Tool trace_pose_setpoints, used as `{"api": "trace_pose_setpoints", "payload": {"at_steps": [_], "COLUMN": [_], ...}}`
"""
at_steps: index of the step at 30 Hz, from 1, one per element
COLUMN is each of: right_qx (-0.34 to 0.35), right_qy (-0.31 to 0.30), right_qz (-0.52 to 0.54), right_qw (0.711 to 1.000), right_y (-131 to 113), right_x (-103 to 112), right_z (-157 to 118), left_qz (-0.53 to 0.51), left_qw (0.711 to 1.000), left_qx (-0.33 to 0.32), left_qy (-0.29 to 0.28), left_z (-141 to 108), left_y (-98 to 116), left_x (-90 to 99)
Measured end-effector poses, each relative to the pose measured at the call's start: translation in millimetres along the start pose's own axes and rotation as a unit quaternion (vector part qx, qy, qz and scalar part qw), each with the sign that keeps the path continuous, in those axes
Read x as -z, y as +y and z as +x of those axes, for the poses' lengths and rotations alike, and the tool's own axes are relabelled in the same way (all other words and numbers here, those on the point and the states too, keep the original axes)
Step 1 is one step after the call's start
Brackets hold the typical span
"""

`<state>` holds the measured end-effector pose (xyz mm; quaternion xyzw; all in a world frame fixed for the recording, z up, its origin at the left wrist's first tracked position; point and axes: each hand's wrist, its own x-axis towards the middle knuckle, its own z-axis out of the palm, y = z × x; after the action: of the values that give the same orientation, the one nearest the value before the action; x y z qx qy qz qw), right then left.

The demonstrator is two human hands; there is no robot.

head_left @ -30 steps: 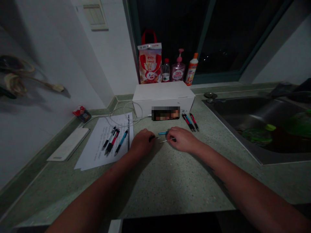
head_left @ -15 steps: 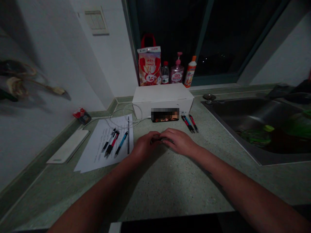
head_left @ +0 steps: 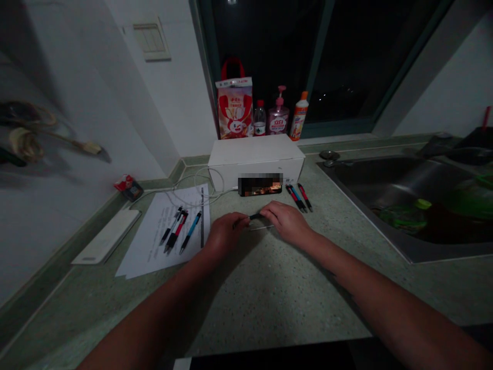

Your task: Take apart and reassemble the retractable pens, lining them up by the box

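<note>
My left hand [head_left: 228,232] and my right hand [head_left: 284,218] meet near the middle of the counter, a small gap between them. A small dark pen-like piece [head_left: 254,216] spans that gap, its ends pinched in the fingers of both hands. Under my right fingers a thin pale stick [head_left: 262,227] shows, partly hidden. Several pens [head_left: 176,231], black, red and blue, lie on printed sheets [head_left: 146,246] at the left. More pens [head_left: 297,198] lie just beyond my right hand. A phone [head_left: 260,186] with a lit screen leans on a white box [head_left: 256,151].
A metal sink [head_left: 370,216] with green items is on the right. Behind the box stand a red bag [head_left: 234,110] and several bottles [head_left: 278,118]. A white cable [head_left: 185,198] loops over the sheets. A white flat case [head_left: 106,239] lies at the left.
My hands have drawn slightly apart, and the dark piece now shows between them. The pale stick has come into view. The whole view has shifted slightly.
</note>
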<state>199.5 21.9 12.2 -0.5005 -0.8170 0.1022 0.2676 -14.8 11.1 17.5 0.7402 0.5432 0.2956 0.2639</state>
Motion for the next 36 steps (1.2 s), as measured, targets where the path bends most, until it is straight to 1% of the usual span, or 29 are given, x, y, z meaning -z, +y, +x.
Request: {"api": "trace_pose_setpoints", "payload": {"at_steps": [7, 13, 16, 19, 20, 22, 26, 31, 36], "right_qx": [0.023, 0.048, 0.02, -0.033, -0.04, -0.031, 0.003, -0.006, 0.004], "right_qy": [0.018, 0.021, 0.008, -0.029, -0.04, -0.047, -0.028, -0.045, -0.027], "right_qz": [0.049, 0.073, 0.072, 0.053, 0.045, 0.042, 0.067, 0.056, 0.062], "right_qw": [0.998, 0.996, 0.997, 0.998, 0.997, 0.998, 0.997, 0.997, 0.998], "right_y": [2.6, -0.9, -5.2, -8.1, -8.4, -8.0, -7.0, -7.6, -9.0], "right_x": [-0.9, 2.0, 3.7, 4.4, 4.1, 2.9, 0.2, -0.2, -0.9], "right_z": [0.1, -1.0, -1.6, -1.8, -1.9, -2.0, -2.7, -2.9, -2.9], "left_qz": [-0.063, -0.079, -0.087, -0.088, -0.086, -0.082, -0.07, -0.056, -0.046], "left_qw": [0.997, 0.996, 0.996, 0.996, 0.996, 0.997, 0.998, 0.998, 0.999], "left_qx": [0.033, 0.038, 0.032, 0.022, 0.018, 0.013, 0.01, 0.002, -0.007], "left_qy": [-0.004, -0.004, -0.003, 0.0, 0.001, 0.0, 0.001, -0.002, -0.002], "left_z": [-0.7, 1.4, 1.8, 1.1, 0.8, 0.4, 0.8, 0.8, 0.9], "left_y": [3.8, 1.1, -1.5, -2.2, -2.1, -2.1, -3.6, -6.2, -9.2], "left_x": [2.1, 1.3, -1.9, -4.2, -4.6, -4.7, -4.4, -6.3, -8.9]}}
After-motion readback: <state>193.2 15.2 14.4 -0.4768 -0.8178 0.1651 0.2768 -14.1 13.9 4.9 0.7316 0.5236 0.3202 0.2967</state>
